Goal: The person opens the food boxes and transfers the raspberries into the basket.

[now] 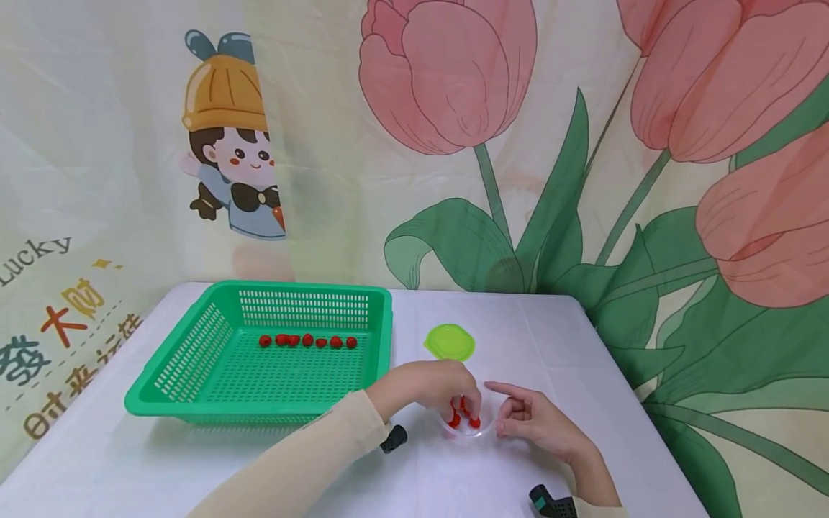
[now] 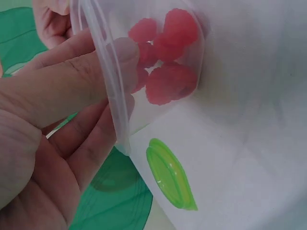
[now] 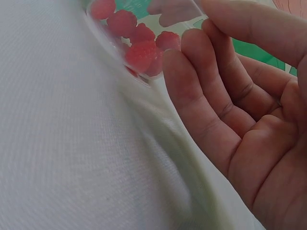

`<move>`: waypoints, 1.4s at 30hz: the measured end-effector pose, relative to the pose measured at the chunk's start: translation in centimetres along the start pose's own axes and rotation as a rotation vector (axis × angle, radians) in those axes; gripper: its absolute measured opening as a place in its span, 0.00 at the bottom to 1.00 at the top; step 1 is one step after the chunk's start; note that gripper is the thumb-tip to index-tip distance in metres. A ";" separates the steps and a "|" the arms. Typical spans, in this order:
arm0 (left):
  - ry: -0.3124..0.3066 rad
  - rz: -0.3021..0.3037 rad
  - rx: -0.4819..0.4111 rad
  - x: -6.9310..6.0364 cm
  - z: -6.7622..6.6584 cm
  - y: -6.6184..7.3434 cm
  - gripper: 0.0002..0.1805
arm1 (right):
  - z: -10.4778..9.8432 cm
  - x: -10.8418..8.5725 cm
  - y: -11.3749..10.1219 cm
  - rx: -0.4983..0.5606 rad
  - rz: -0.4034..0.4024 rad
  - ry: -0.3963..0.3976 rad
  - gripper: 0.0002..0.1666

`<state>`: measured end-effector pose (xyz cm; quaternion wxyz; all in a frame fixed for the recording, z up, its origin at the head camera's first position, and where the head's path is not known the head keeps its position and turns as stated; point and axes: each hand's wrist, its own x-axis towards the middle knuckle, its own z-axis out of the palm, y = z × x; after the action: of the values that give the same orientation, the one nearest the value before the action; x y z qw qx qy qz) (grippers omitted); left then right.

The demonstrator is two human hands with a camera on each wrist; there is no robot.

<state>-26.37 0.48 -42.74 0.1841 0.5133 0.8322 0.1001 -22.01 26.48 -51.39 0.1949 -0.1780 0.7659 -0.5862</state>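
A clear plastic tub (image 1: 488, 414) with several raspberries (image 2: 170, 84) in it stands on the table. My left hand (image 1: 447, 385) reaches over its rim, thumb and fingertips inside among the berries. In the left wrist view the thumb is beside the raspberries; whether it pinches one is unclear. On the tub's right side, my right hand (image 1: 540, 421) has its index finger stretched toward the rim and its other fingers loosely bent. Raspberries (image 3: 139, 55) show through the tub wall just past the right fingertips. The green lid (image 1: 451, 342) lies behind the tub.
To the left stands a green plastic basket (image 1: 386, 338) with slotted sides. Several raspberries (image 1: 307, 340) lie in a row across its floor, toward the back. A white cloth (image 1: 531, 338) covers the table, and a printed curtain (image 1: 324, 144) hangs behind it.
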 end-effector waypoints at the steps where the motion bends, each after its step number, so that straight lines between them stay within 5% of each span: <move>1: -0.008 -0.001 0.012 0.1 0.0 0.1 0.15 | 0.0 0.0 0.0 0.002 -0.001 -0.001 0.42; 15: -0.042 -0.045 0.154 1.2 0.7 0.5 0.17 | 0.1 -0.1 -0.2 0.001 0.020 0.010 0.44; 42: -0.094 -0.009 0.282 1.8 1.8 0.4 0.09 | 0.2 -0.3 0.0 0.028 -0.009 -0.003 0.43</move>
<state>-26.07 2.19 -44.58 0.1494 0.5344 0.8308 -0.0430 -21.65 26.51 -51.39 0.1962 -0.1795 0.7565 -0.5975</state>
